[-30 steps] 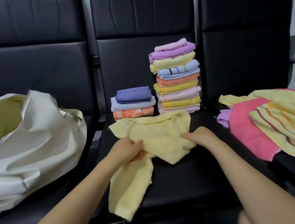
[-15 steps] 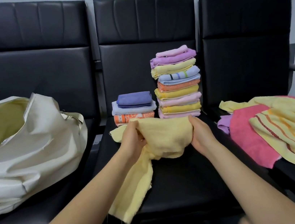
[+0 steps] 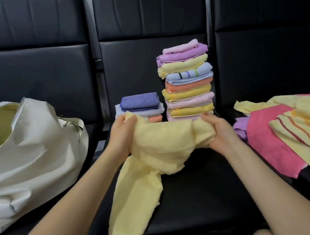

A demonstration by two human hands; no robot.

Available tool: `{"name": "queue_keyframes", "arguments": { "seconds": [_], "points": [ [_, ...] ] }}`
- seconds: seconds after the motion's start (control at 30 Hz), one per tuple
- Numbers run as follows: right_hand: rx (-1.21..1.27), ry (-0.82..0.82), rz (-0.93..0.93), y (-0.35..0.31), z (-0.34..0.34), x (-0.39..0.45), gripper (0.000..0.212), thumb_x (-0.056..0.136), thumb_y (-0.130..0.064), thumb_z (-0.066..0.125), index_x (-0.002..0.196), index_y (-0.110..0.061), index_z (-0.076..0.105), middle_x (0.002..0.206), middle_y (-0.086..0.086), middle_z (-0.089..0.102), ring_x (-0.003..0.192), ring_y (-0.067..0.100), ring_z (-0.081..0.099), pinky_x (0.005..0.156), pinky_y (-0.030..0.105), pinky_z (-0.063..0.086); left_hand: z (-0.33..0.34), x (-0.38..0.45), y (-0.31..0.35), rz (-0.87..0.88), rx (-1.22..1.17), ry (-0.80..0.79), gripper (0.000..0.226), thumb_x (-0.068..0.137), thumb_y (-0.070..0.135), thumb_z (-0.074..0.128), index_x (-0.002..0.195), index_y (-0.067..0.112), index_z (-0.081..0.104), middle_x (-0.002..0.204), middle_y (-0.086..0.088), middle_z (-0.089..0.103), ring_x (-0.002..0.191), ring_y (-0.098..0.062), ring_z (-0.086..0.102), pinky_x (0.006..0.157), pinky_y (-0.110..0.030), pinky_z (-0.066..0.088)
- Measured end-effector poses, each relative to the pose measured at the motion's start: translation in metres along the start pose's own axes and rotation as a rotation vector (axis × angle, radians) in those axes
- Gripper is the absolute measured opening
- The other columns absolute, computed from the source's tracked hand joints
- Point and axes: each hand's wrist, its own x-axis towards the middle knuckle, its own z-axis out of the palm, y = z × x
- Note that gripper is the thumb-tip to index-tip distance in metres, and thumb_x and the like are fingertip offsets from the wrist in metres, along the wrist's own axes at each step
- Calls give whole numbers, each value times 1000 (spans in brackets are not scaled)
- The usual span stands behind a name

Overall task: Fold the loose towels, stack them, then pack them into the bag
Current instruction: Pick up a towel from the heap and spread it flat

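A person at a row of three black padded seats (image 3: 200, 190) holds a pale yellow towel (image 3: 162, 146) bunched above the middle seat, the left hand (image 3: 122, 136) gripping one upper corner with fingers curled into the cloth and the right hand (image 3: 218, 130) clenched round the opposite gathered end; a long tail of the towel trails down across the cushion to its front edge, where the tip is hard to make out against the seat frame. Only the forearms and hands are in view, the rest of the person cut off below. Behind the hands, at the back of the middle seat, stands a tall stack of folded towels (image 3: 187, 85) in pink, purple, yellow, blue and orange, its lowest layers hidden by the raised towel and the right hand. Just to its left sits a short stack (image 3: 140, 104) topped by a folded blue-violet towel, its bottom orange towel mostly covered by the left hand and the yellow cloth. On the left seat lies an open cream bag (image 3: 30, 158) with a yellow-green lining, its far side cut off by the picture's edge, so its contents cannot be told. On the right seat a loose heap of towels (image 3: 292, 134), pink, striped yellow and purple, runs out of view at the right edge
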Motion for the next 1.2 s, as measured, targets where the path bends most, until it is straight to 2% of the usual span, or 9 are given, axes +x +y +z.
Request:
{"name": "queue_keyframes", "arguments": {
  "seconds": [0.1,0.23,0.33,0.53,0.73,0.83,0.93,1.03,1.2],
  "points": [
    [129,190,-160,-13,-15,3,13,97,-6,51,90,-17,56,78,3,68,68,17,67,67,33,55,-28,6,1,175,343,279,6,88,20,58,92,16,54,79,5,53,71,-10,49,59,-22,38],
    [84,222,-142,-6,-26,7,14,96,-14,54,109,-14,61,110,12,65,91,22,64,86,40,51,-51,13,-16,72,302,284,4,94,15,56,96,12,53,72,-1,52,53,-8,49,53,-23,40],
    [-197,136,20,10,-28,-2,38,95,-23,57,128,-5,56,122,14,65,101,23,65,82,34,52,-57,14,-37,-79,356,148,18,96,20,51,82,10,55,78,-9,58,55,-15,52,52,-28,43],
    [-910,316,18,32,-26,-22,67,89,-34,67,143,-7,39,136,5,48,104,21,55,72,26,44,-54,-11,-42,35,712,84,19,96,31,50,94,13,56,82,5,62,77,-12,55,70,-32,40],
    [-769,-37,196,36,-15,-47,21,83,-23,74,91,-10,60,93,2,67,82,14,57,67,25,44,-69,-25,-36,-88,876,7,54,92,52,54,58,15,36,60,-2,44,61,-19,48,61,-32,34],
    [-932,-253,158,35,-18,-56,15,83,-18,74,93,-17,64,86,-11,70,87,10,61,73,22,44,-78,-35,-28,-181,986,-73,62,89,60,54,50,15,37,56,0,44,56,-16,45,55,-27,34],
    [-1316,-280,64,36,-20,-58,32,80,-24,78,107,-24,62,105,-16,63,101,6,59,80,17,44,-80,-46,-29,-201,806,-201,44,90,44,63,60,12,57,65,2,55,60,-10,48,58,-22,36],
    [-1434,-267,-114,36,-20,-56,12,86,-28,71,94,-30,62,100,-18,61,93,0,57,74,13,42,-74,-52,-23,-36,521,-103,29,94,26,57,71,10,62,66,0,58,62,-11,53,61,-20,42],
    [-662,-45,-109,20,-6,-50,26,100,-27,51,119,-15,64,118,5,68,111,20,63,105,43,45,-60,-45,9,109,102,121,25,97,18,44,89,10,67,91,-8,69,86,-12,65,77,-32,56]
  ]
}}
